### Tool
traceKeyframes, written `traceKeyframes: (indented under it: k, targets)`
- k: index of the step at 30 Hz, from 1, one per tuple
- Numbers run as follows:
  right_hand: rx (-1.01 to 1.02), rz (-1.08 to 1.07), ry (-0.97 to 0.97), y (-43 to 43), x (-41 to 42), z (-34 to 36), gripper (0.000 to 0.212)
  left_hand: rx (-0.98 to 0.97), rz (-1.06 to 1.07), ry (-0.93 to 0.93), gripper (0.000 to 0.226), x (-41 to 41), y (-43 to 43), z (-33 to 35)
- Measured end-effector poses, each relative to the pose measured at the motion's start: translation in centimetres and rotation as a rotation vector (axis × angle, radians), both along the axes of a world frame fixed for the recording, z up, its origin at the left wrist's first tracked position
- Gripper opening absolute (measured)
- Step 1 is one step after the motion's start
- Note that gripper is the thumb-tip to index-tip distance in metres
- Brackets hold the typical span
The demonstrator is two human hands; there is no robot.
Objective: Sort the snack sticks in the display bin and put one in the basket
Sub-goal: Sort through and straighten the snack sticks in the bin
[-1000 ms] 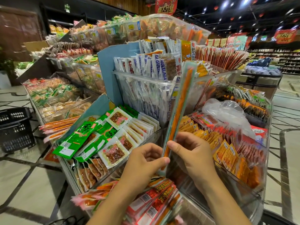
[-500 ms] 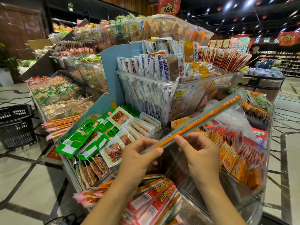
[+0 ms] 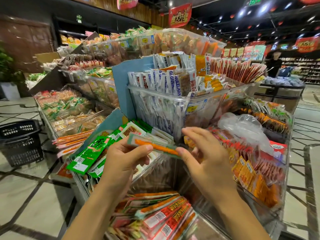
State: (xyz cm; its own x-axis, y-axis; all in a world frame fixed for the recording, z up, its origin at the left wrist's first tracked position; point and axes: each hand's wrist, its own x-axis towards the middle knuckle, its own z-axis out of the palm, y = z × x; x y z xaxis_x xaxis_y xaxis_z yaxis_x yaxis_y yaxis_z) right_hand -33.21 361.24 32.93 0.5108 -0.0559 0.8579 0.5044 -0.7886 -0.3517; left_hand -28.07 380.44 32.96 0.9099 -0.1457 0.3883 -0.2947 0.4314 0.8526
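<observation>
A long snack stick (image 3: pixel 155 147), orange inside a clear green-edged wrapper, lies nearly level in front of me. My left hand (image 3: pixel 124 161) pinches it between thumb and fingers near its left end. My right hand (image 3: pixel 206 158) has its fingers spread and straight; its thumb touches the stick's right part, and the rest of the stick is hidden behind that hand. Below my wrists, the clear display bin (image 3: pixel 204 220) holds several red and orange snack sticks (image 3: pixel 166 213). The black basket (image 3: pixel 20 142) stands on the floor at far left.
Green snack packs (image 3: pixel 88 153) fill the bin left of my hands, orange packs (image 3: pixel 249 172) the bin to the right. A raised clear bin of white packets (image 3: pixel 166 101) stands behind. A crumpled plastic bag (image 3: pixel 242 129) lies at right. A person stands far right.
The stick has swung down from pointing up and right to nearly level, its free end now toward the left. My right hand's fingers have opened off it. My left hand still holds it.
</observation>
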Motion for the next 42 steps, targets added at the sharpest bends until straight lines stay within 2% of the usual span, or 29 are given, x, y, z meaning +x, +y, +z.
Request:
traceKeyframes:
  k: [3, 6, 10, 12, 14, 18, 20, 25, 28, 31, 36, 42]
  targets:
    - [-0.021, 0.089, 0.139, 0.1, 0.6, -0.7, 0.02, 0.011, -0.023, -0.025, 0.021, 0.2, -0.1, 0.4]
    - [0.066, 0.174, 0.215, 0.4, 0.8, -1.3, 0.004, 0.036, -0.069, -0.079, 0.013, 0.1, -1.1, 1.2]
    - [0.263, 0.213, 0.403, 0.1, 1.1, -2.5, 0.016, 0.057, -0.05, -0.071, 0.01, 0.8, -2.7, 0.7]
    - [0.388, 0.26, 0.45, 0.0, 1.1, -3.2, 0.018, 0.13, -0.017, -0.039, 0.021, 1.0, -3.1, -0.5]
    - [0.496, 0.28, 0.419, -0.1, 1.2, -3.4, 0.02, 0.283, -0.03, -0.014, 0.03, 0.7, -3.5, -2.0]
    - [0.56, 0.245, 0.328, -0.5, 1.4, -3.4, 0.021, 0.482, -0.158, -0.02, 0.012, -0.1, -4.5, -4.4]
    - [0.562, 0.25, 0.331, -0.6, 1.2, -3.7, 0.019, 0.523, -0.155, -0.04, 0.006, 0.0, -4.7, -5.0]
    - [0.639, 0.287, 0.281, -0.9, 1.6, -2.5, 0.014, 0.566, -0.166, -0.068, 0.015, 0.2, -4.5, -5.6]
    - [0.639, 0.305, 0.23, -1.1, 2.0, -0.4, 0.007, 0.588, -0.18, -0.051, 0.009, 0.3, -4.4, -5.9]
    - [0.622, 0.318, 0.205, -1.1, 2.1, 1.7, 0.002, 0.623, -0.193, -0.063, 0.02, 0.3, -4.5, -6.0]
    - [0.45, 0.294, 0.225, -1.7, 2.0, 3.7, 0.01, 0.661, -0.202, -0.104, 0.028, 0.2, -4.5, -6.1]
    - [0.324, 0.213, 0.253, -3.1, 0.9, 4.4, 0.017, 0.723, -0.163, -0.183, 0.006, -0.2, -4.9, -5.8]
